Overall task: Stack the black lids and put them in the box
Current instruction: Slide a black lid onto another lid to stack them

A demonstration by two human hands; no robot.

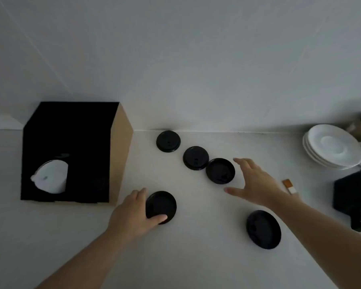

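Several round black lids lie on the white counter. My left hand (133,211) grips the nearest-left lid (162,205) by its edge, thumb at the front rim and fingers at the left rim. My right hand (256,184) hovers with fingers spread just right of another lid (220,171), not touching it. That lid touches a lid (195,157) behind it. One more lid (168,141) sits by the wall, and another (263,229) lies at the front right under my right forearm. The open cardboard box (121,155), black inside, stands at the left.
A stack of white lids (50,177) lies inside the box. White saucers (333,149) are stacked at the right by the wall. A black holder (352,197) stands at the right edge. A small orange-and-white item (289,186) lies beside my right wrist.
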